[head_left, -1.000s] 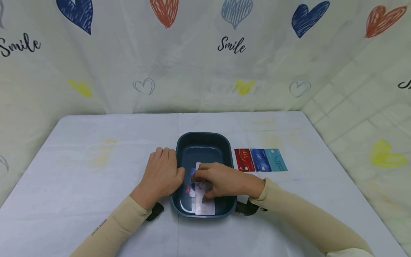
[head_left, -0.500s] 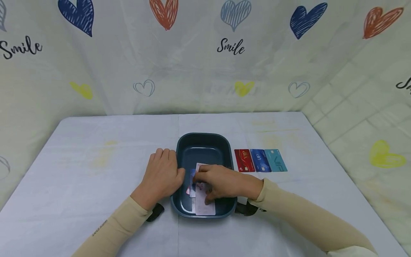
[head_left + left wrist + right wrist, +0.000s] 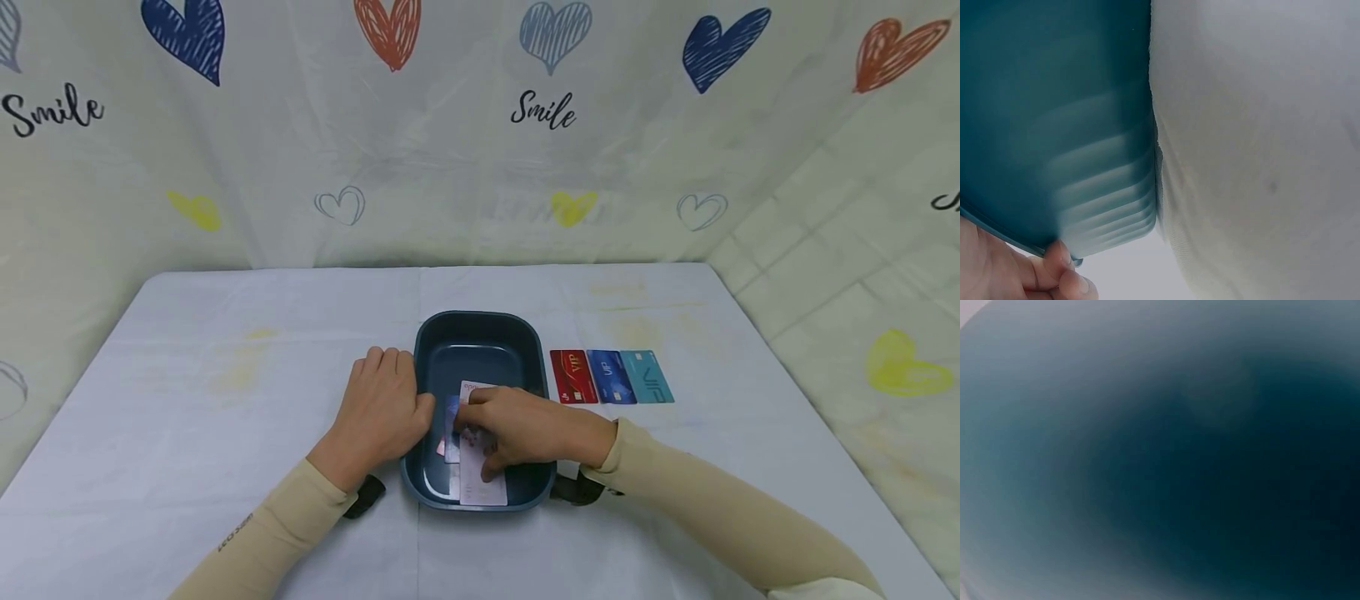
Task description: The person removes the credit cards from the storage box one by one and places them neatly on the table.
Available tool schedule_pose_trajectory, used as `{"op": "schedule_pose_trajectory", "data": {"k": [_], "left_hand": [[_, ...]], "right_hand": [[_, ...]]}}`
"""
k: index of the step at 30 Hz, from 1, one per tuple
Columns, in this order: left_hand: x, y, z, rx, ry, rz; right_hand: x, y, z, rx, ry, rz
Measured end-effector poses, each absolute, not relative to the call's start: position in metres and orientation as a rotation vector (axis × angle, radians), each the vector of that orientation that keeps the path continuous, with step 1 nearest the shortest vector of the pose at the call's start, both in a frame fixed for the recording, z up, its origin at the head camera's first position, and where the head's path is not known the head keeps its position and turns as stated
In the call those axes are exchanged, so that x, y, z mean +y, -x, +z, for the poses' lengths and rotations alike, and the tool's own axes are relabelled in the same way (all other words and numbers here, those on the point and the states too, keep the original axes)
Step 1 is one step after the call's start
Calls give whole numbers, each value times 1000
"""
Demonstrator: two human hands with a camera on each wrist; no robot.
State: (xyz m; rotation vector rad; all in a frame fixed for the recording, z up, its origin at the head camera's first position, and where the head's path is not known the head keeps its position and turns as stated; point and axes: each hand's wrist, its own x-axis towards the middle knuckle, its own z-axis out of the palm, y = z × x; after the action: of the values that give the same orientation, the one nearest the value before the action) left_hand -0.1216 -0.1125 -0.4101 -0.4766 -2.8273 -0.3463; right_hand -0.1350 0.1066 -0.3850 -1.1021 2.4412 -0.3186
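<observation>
A dark teal plastic basin (image 3: 480,326) stands in the middle of the table. My left hand (image 3: 378,412) grips its left rim; in the left wrist view, its fingertips (image 3: 1060,265) curl at the rim of the basin's wall (image 3: 1085,112). Inside, a pale pinkish printed slip (image 3: 483,493) lies lengthwise, overlapping a blue-purple slip (image 3: 451,452) with a small pink edge beside it. My right hand (image 3: 513,425) reaches in over the right rim, bent fingers and thumb spread over the pale slip. Whether it pinches the slip I cannot tell. The right wrist view shows only blurred teal.
A red card (image 3: 573,377), a blue card (image 3: 611,377) and a teal card (image 3: 647,377) lie in a row right of the basin. The white-covered table (image 3: 262,333) meets a heart-printed curtain (image 3: 450,150) behind. Black wrist devices sit by both wrists.
The right thumb has slid slightly toward the near end of the pale slip, and the right hand sits a little lower. The left hand, basin and row of cards stay put.
</observation>
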Motion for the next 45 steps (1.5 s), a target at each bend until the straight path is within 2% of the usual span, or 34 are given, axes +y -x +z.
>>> {"op": "schedule_pose_trajectory", "data": {"k": [45], "left_hand": [[-112, 120, -410, -2850, 474, -336]], "right_hand": [[104, 134, -385, 2413, 1015, -311]]}}
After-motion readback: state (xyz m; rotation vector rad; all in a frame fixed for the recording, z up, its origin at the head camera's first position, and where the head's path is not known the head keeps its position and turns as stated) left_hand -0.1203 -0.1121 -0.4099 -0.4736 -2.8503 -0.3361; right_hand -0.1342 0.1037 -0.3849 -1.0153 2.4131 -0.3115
